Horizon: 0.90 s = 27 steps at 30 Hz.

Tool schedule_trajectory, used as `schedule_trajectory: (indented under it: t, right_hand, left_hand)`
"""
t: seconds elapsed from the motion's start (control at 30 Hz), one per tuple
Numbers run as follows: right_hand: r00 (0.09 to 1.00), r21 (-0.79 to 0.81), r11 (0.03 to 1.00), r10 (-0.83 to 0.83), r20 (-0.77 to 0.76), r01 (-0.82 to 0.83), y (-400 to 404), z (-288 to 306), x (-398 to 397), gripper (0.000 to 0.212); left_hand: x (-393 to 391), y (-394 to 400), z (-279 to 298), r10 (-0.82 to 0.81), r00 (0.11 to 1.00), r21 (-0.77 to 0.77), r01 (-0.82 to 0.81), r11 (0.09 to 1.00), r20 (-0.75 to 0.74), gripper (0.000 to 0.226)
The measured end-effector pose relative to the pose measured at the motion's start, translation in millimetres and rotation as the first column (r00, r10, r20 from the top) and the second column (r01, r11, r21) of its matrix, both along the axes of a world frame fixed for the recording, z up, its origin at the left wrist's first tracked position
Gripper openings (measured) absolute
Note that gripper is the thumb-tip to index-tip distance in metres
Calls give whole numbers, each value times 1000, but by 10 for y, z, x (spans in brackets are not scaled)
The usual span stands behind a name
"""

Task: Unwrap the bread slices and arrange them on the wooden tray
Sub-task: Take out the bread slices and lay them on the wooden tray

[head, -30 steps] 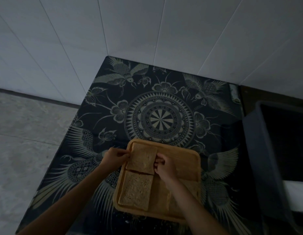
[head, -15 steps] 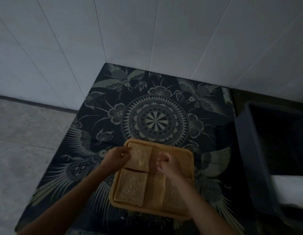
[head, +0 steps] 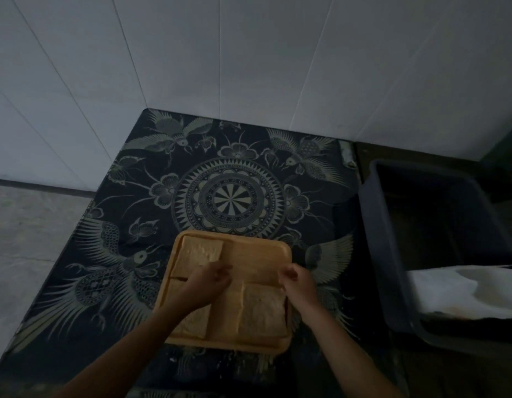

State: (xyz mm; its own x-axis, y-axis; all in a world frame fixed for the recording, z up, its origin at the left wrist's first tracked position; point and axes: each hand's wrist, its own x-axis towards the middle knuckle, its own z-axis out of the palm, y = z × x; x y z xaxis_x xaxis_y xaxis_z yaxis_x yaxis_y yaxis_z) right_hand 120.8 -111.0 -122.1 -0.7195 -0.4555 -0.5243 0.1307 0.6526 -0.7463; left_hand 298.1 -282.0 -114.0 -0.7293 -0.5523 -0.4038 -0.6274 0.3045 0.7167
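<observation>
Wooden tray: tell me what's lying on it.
On the wooden tray: three bread slices; the left hand covers part of one.

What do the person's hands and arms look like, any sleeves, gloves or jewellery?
Both forearms are bare all the way to the bottom edge of the picture, with no sleeves in view. The left hand and right hand wear no gloves. No watch or bracelet shows on either wrist. The dim light makes any ring too small to tell.
</observation>
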Motion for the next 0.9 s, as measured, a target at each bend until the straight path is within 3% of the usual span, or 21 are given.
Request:
schedule_trajectory:
  t: [0.27, 0.4, 0.6, 0.73, 0.9]
  right_hand:
    - [997, 97, 994, -52, 58, 47, 468, -87, 28, 10]
    - [986, 85, 996, -47, 158, 34, 583, -130, 139, 7]
    - [982, 67, 998, -4, 189, -9, 649, -172, 299, 29]
    - [986, 45, 998, 35, 162, -42, 677, -165, 335, 7]
    - [986, 76, 995, 51, 158, -63, 708, -160, 387, 31]
  left_hand:
    - [-98, 402, -265, 99, 984, 45, -107, 993, 148, 34]
    - [-79, 524, -353, 154, 975, 159, -179, 971, 162, 27]
    - [-71, 654, -358, 244, 962, 124, -259, 958, 123, 12]
    - [-34, 705, -348, 279, 953, 111, -292, 950, 119, 19]
    - [71, 786, -323, 312, 948, 178, -319, 931, 67, 18]
